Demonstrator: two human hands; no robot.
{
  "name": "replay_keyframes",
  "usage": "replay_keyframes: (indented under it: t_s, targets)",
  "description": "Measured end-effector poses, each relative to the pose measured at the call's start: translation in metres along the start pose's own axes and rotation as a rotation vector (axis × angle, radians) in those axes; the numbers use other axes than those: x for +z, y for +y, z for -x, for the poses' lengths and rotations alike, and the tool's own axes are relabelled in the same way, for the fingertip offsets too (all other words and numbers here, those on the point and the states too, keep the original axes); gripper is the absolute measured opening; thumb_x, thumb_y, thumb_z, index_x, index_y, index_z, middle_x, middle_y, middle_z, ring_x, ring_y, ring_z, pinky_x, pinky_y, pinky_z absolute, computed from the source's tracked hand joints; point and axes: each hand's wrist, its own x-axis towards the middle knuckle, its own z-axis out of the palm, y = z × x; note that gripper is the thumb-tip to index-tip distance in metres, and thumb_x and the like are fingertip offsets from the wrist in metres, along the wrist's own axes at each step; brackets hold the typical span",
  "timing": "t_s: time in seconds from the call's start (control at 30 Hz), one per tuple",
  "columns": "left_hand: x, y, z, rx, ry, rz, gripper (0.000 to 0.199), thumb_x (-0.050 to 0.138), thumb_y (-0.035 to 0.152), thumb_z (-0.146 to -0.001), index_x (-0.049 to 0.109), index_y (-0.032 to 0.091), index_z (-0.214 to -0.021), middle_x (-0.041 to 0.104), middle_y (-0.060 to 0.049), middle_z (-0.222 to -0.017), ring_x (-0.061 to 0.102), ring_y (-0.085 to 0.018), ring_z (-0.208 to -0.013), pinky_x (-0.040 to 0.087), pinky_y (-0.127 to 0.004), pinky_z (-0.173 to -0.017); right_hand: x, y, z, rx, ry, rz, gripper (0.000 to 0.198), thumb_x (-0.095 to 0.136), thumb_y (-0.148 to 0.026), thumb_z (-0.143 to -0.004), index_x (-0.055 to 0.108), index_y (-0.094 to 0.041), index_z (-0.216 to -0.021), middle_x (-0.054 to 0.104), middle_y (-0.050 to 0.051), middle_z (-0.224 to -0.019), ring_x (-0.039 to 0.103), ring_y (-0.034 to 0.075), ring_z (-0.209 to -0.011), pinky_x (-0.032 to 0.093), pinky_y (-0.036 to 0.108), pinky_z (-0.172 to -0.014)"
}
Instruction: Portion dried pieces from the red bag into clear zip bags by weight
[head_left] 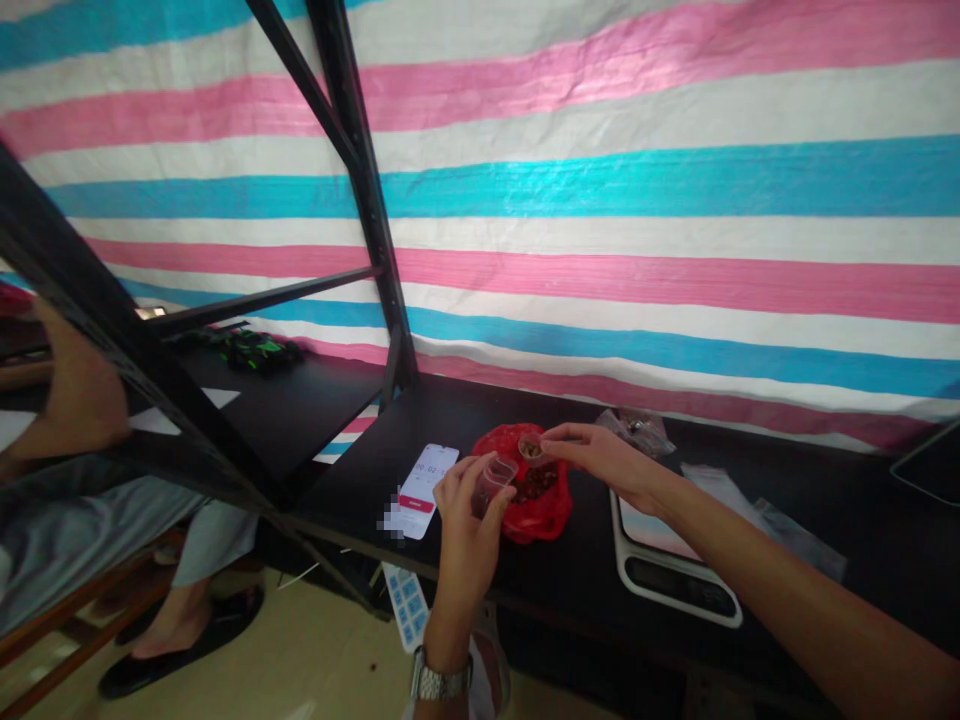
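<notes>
My left hand [466,495] is closed around a small clear plastic cup [496,474], tilted above the near-left side of an opened red plastic bag [553,522]. Dark brown pieces [535,484], too small to name, lie inside the bag. Over the bag's far side, the fingertips of my right hand [596,452] pinch a small clear cup [529,450] holding some brownish bits. The two cups are apart. A white kitchen scale [679,592] lies under my right forearm, which hides part of its plate.
A phone [426,490] showing a timer lies left of the bag. Clear plastic bags [645,430] lie behind and right of the scale. A black metal frame [373,220] rises at left. Beyond it, another person [82,380] sits near a green-and-black toy car [259,352].
</notes>
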Motion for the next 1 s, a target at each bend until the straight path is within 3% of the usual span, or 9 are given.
replay_keyframes:
  t_s: [0.17,0.4,0.57,0.77,0.9,1.0]
  targets:
    - [0.009,0.005,0.003,-0.026,0.020,0.032,0.042,0.073,0.033,-0.088,0.070,0.029,-0.130,0.058,-0.010,-0.124,0.058,-0.030,-0.120,0.047,-0.053,-0.111,0.012,-0.017,0.009,-0.158,0.021,0.251,0.012,0.074,-0.028,-0.088,0.073,-0.020,-0.098,0.080,0.003,-0.089,0.073,0.018,-0.081,0.053,0.031,-0.076]
    - [0.020,0.002,0.005,0.006,0.018,0.045,0.042,0.070,0.030,-0.090,0.068,0.028,-0.132,0.059,-0.010,-0.124,0.059,-0.029,-0.119,0.047,-0.052,-0.110,0.037,-0.026,0.023,-0.522,0.191,1.052,0.011,0.078,-0.024,-0.090,0.074,-0.023,-0.101,0.076,0.007,-0.105,0.064,0.028,-0.105,0.043,0.043,-0.095]
    - [0.023,-0.001,0.006,-0.006,0.029,0.077,0.042,0.070,0.031,-0.091,0.067,0.027,-0.132,0.059,-0.010,-0.125,0.059,-0.028,-0.122,0.048,-0.049,-0.110,0.040,-0.024,0.024,-0.619,0.213,1.179,0.018,0.075,-0.025,-0.094,0.072,-0.023,-0.111,0.075,0.009,-0.113,0.061,0.029,-0.107,0.041,0.042,-0.094]
    - [0.013,0.001,0.005,-0.015,0.056,0.079,0.041,0.071,0.034,-0.093,0.067,0.026,-0.133,0.063,-0.010,-0.127,0.061,-0.027,-0.123,0.049,-0.045,-0.110,0.025,-0.024,0.023,-0.620,0.345,1.064,0.019,0.073,-0.024,-0.095,0.072,-0.026,-0.113,0.076,0.007,-0.116,0.063,0.030,-0.111,0.041,0.043,-0.098]
    - [-0.004,0.003,0.002,-0.042,0.067,0.121,0.040,0.068,0.039,-0.097,0.065,0.026,-0.134,0.066,-0.010,-0.129,0.063,-0.026,-0.122,0.048,-0.043,-0.110,0.017,-0.005,0.017,-0.456,0.173,1.153,0.011,0.077,-0.021,-0.090,0.075,-0.027,-0.099,0.077,0.005,-0.103,0.064,0.028,-0.099,0.041,0.042,-0.092]
    - [-0.015,-0.003,0.000,-0.077,0.059,0.154,0.040,0.068,0.043,-0.097,0.065,0.025,-0.133,0.068,-0.011,-0.130,0.065,-0.025,-0.120,0.049,-0.041,-0.109,0.022,0.013,0.010,-0.366,0.069,1.227,0.012,0.078,-0.020,-0.089,0.075,-0.025,-0.099,0.078,0.006,-0.104,0.065,0.028,-0.099,0.041,0.041,-0.091]
